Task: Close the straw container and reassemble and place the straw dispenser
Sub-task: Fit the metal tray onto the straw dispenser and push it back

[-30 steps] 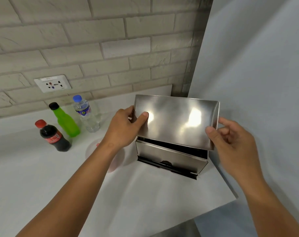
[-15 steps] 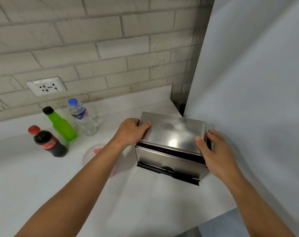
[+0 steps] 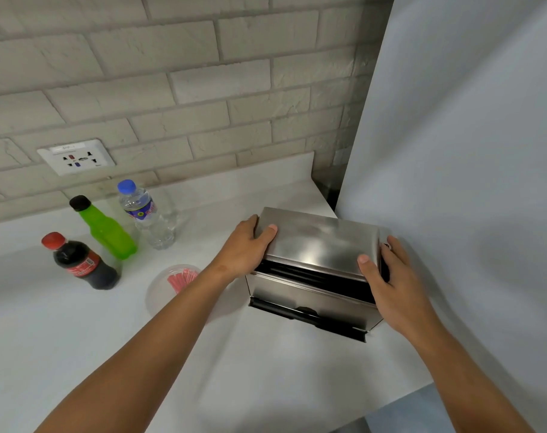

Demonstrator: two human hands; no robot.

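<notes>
A stainless steel straw dispenser (image 3: 309,303) stands on the white counter (image 3: 78,339) close to the grey panel on the right. Its steel lid (image 3: 320,242) lies on top of the box, with a dark gap showing along the front under the lid's edge. My left hand (image 3: 245,250) grips the lid's left end, thumb on top. At the lid's right end, my right hand (image 3: 390,276) holds it the same way. A black slot runs along the dispenser's lower front. A round clear plastic container (image 3: 172,284) with red straws inside sits left of the dispenser, partly behind my left forearm.
Three bottles stand at the back left: a cola bottle (image 3: 81,262), a green bottle (image 3: 105,228) and a water bottle (image 3: 145,214). A wall socket (image 3: 75,156) sits in the brick wall above them. The grey panel (image 3: 469,182) rises right beside the dispenser. The counter's edge runs near the lower right.
The lid was held tilted up above the dispenser body; both hands have lowered it flat onto the top of the box. My head has moved closer.
</notes>
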